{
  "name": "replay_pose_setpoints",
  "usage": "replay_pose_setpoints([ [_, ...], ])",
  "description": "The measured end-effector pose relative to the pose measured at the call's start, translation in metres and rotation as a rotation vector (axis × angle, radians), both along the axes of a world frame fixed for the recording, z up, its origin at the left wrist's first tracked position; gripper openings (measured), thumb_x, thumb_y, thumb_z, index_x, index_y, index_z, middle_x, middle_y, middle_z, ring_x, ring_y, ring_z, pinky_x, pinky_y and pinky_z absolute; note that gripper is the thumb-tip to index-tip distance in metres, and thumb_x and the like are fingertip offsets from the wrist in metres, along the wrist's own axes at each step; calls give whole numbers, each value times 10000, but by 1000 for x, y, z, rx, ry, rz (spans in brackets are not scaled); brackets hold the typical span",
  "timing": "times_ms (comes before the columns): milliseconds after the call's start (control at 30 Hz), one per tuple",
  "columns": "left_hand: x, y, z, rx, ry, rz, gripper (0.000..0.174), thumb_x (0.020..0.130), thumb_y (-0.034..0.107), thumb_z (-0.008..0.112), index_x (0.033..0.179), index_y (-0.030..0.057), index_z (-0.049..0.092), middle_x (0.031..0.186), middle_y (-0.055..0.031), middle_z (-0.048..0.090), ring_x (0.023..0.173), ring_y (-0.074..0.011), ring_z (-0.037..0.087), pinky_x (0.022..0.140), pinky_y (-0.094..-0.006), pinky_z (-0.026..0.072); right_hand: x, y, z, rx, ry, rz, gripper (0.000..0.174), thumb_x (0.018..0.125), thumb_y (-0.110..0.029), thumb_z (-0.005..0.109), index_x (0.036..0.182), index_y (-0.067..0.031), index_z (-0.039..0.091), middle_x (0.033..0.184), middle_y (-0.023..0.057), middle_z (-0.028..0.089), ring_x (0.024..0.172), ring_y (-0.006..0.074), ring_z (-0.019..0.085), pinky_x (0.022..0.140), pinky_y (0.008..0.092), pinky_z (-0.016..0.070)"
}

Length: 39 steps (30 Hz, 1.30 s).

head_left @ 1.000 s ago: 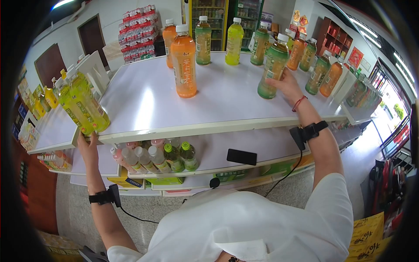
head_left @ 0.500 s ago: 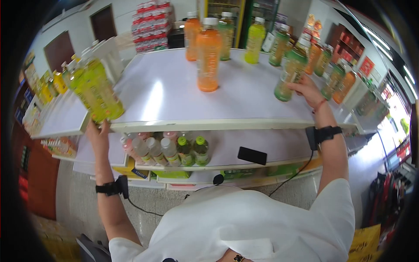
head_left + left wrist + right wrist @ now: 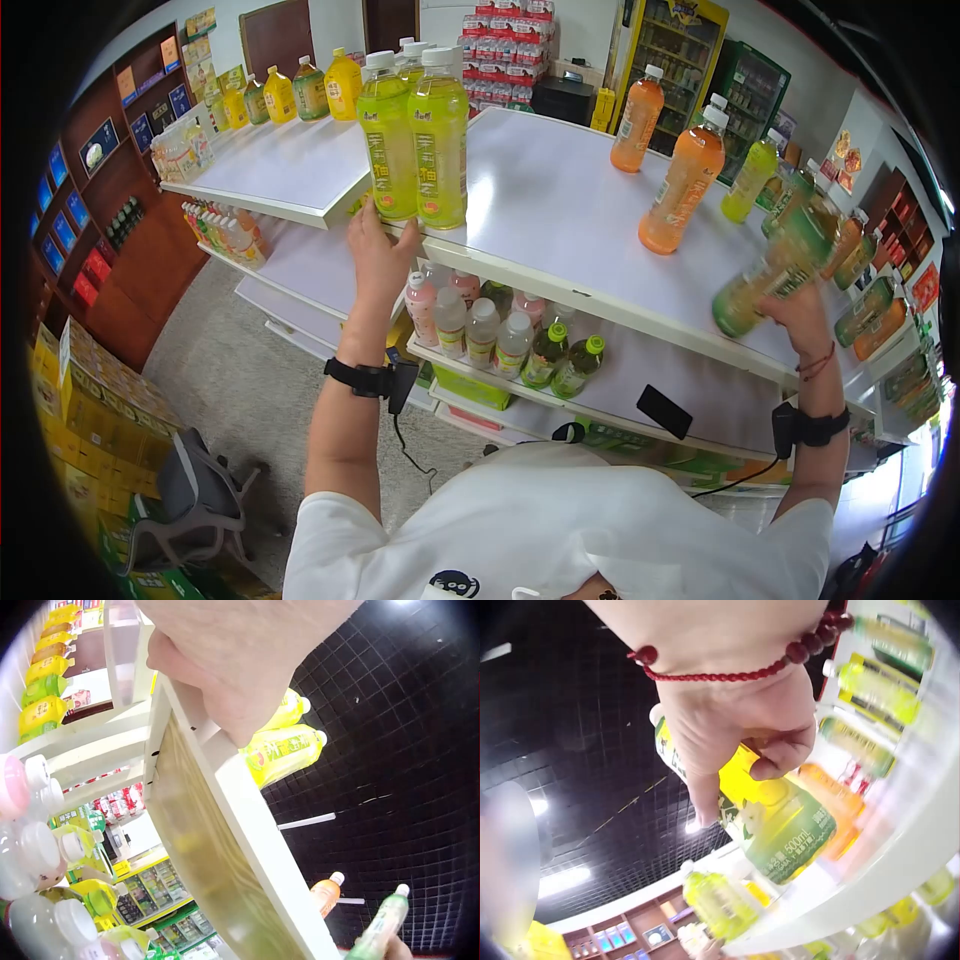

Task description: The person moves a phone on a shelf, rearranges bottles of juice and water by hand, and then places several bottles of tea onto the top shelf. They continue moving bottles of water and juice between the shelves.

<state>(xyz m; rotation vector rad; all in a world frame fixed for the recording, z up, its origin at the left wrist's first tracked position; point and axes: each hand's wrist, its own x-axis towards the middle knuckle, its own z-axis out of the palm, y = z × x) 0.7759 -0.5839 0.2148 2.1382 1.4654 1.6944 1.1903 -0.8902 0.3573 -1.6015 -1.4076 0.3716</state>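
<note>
My right hand (image 3: 800,315) grips a green-labelled drink bottle (image 3: 770,285) above the front right of the white shelf top. The bottle leans over and is blurred in the head view. In the right wrist view, my thumb and fingers wrap round the bottle (image 3: 772,817), whose lower label reads 500mL. At the shelf's front edge, my left hand (image 3: 380,258) has its fingertips at the base of two upright yellow-green drink bottles (image 3: 438,140). Seen from the left wrist, my left hand (image 3: 232,667) lies over the white edge beside those bottles (image 3: 281,754).
Two orange bottles (image 3: 683,185) stand mid-shelf, with several more bottles behind and right of my right hand. The shelf below holds capped bottles (image 3: 515,340) and a black phone (image 3: 664,411). A grey chair (image 3: 200,490) stands on the floor at left.
The head view has turned left, showing more of the left shelf. The green-labelled bottle in my right hand leans more and is nearer the front edge. My left hand stays by the yellow-green bottles.
</note>
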Motion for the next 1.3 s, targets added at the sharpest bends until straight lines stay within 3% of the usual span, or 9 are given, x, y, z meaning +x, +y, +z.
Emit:
replay_pose_setpoints([
  [233, -1, 0, 0, -5, -9, -11, 691, 773, 227, 705, 1308, -67, 383, 1263, -280, 423, 1185, -414, 383, 1016, -454, 308, -114, 129, 23, -142, 9, 225, 429, 728, -282, 768, 1060, -49, 629, 836, 35, 651, 674, 91, 584, 565, 227, 476],
  [367, 0, 0, 1, -50, -62, -87, 707, 777, 224, 705, 1325, -64, 362, 1289, -284, 394, 1212, -415, 353, 1028, -457, 295, -138, 220, 2, 20, -159, 257, 492, 690, -370, 781, 1024, -34, 646, 946, 123, 687, 839, 212, 669, 747, 324, 528],
  [433, 1, 0, -2, 26, -89, -55, 598, 799, 197, 679, 1282, -46, 424, 1192, -224, 461, 1137, -372, 417, 977, -430, 337, -159, 240, 5, -22, -143, 238, 518, 663, -370, 797, 1021, -26, 649, 965, 168, 681, 889, 260, 665, 803, 337, 517],
  [633, 0, -4, 4, -92, -91, -109, 703, 797, 221, 691, 1338, -65, 346, 1322, -282, 359, 1245, -413, 316, 1045, -453, 281, -180, 293, -14, -45, -165, 219, 563, 616, -377, 815, 1005, -3, 654, 970, 184, 676, 914, 293, 654, 828, 347, 505],
  [700, 1, -4, 3, -104, -101, -103, 698, 798, 221, 690, 1335, -66, 348, 1326, -283, 356, 1244, -414, 319, 1043, -454, 282, -183, 298, -10, -87, -204, 196, 549, 630, -365, 803, 1007, 4, 651, 904, 173, 681, 837, 268, 668, 774, 335, 522],
  [767, 2, -5, 2, -124, -111, -95, 693, 799, 220, 689, 1331, -68, 351, 1329, -284, 353, 1242, -415, 321, 1042, -455, 284, -185, 303, -10, -127, -152, 269, 433, 690, -270, 787, 1001, -20, 616, 706, 58, 628, 537, 123, 553, 471, 243, 440],
  [1033, 1, -2, -1, -88, -67, -56, 682, 811, 249, 679, 1331, -54, 358, 1324, -272, 372, 1239, -409, 327, 1039, -461, 284, -182, 321, -17, -214, 90, 421, 330, 713, -158, 750, 985, -27, 619, 762, 47, 628, 598, 115, 589, 535, 252, 501],
  [1200, 3, -7, 4, -99, -96, -80, 667, 811, 230, 674, 1338, -38, 367, 1310, -252, 384, 1221, -393, 341, 1028, -454, 280, -184, 336, -23, -184, 293, 493, 368, 687, -93, 715, 1006, 58, 611, 798, 136, 648, 624, 215, 655, 558, 309, 566],
  [1300, 0, -5, 5, -108, -53, -100, 673, 811, 234, 676, 1344, -32, 362, 1313, -253, 380, 1219, -394, 338, 1029, -459, 276, -190, 340, -20, -212, 341, 510, 382, 690, -75, 705, 1035, 51, 602, 796, 139, 646, 614, 216, 649, 557, 316, 566],
])
